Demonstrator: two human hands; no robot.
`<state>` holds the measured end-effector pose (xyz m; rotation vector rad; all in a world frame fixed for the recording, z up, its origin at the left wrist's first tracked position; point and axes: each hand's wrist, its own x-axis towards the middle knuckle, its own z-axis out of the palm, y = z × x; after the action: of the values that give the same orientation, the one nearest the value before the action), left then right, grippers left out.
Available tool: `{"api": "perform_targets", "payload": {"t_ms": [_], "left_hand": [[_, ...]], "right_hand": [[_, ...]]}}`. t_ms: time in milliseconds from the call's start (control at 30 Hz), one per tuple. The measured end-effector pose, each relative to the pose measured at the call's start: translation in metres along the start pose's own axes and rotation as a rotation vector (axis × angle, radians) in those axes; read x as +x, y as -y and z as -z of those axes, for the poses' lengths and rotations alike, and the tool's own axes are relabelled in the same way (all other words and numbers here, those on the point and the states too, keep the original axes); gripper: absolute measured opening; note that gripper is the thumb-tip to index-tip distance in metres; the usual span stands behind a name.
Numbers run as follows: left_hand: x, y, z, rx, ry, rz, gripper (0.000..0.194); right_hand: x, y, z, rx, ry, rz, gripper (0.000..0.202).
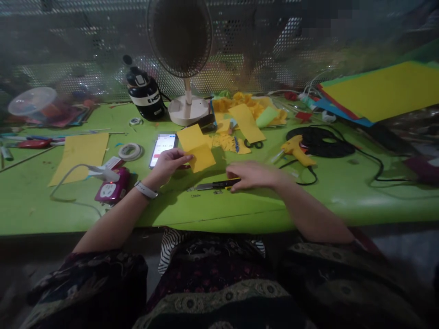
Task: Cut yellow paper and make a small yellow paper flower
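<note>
Between the thumb and fingers of my left hand [167, 163] is a small piece of yellow paper [203, 158], held just above the table. Behind it another yellow piece [190, 135] shows. My right hand [252, 174], slightly blurred, has its fingers closed around the black and yellow handle of a utility knife [219, 184]. The knife's blade is out and points left, below the paper. Small dark scraps [195, 196] lie near the blade. A phone [163, 148] with a timer on its screen lies just behind my left hand.
On the left are a purple power adapter [113, 186], a tape roll [130, 151] and a yellow sheet [82, 153]. A fan [188, 109] and black bottle [146, 98] stand behind. Yellow scraps [247, 121] lie centre back. Rightward are a yellow glue gun [297, 151], black cable and coloured sheets [384, 93].
</note>
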<state>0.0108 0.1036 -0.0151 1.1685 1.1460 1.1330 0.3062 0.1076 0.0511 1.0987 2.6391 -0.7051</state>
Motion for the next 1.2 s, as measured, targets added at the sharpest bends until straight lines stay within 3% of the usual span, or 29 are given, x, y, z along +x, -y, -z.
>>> {"api": "perform_targets", "payload": {"t_ms": [133, 267, 400, 467, 533, 767, 1067, 1133, 1200], "left_hand": [[0.000, -0.001, 0.001, -0.025, -0.040, 0.014, 0.032], [0.001, -0.002, 0.002, -0.042, -0.045, 0.011, 0.035], [0.000, -0.003, 0.000, -0.023, -0.032, 0.022, 0.035], [-0.001, -0.004, -0.002, -0.006, -0.023, 0.039, 0.036], [-0.003, -0.004, -0.004, 0.016, -0.015, 0.064, 0.038], [-0.007, -0.002, -0.009, 0.052, 0.008, 0.145, 0.034], [-0.008, 0.005, -0.015, 0.150, -0.032, 0.160, 0.032], [-0.013, -0.001, -0.019, 0.287, -0.038, 0.103, 0.030], [-0.019, -0.009, -0.021, 0.510, -0.094, -0.050, 0.035]], "right_hand": [[-0.001, -0.004, 0.003, -0.015, 0.040, -0.002, 0.018], [-0.011, -0.031, 0.019, 0.072, 0.036, -0.027, 0.016], [-0.021, -0.058, 0.037, 0.070, -0.248, -0.128, 0.016], [-0.019, -0.062, 0.039, 0.015, -0.389, -0.177, 0.017], [-0.012, -0.061, 0.036, -0.038, -0.454, -0.177, 0.015], [0.012, -0.056, 0.016, -0.085, -0.397, -0.075, 0.014], [0.018, -0.061, 0.011, 0.032, -0.262, 0.028, 0.014], [0.020, -0.063, 0.010, 0.032, -0.256, 0.024, 0.014], [0.022, -0.064, 0.009, 0.049, -0.246, 0.020, 0.014]]}}
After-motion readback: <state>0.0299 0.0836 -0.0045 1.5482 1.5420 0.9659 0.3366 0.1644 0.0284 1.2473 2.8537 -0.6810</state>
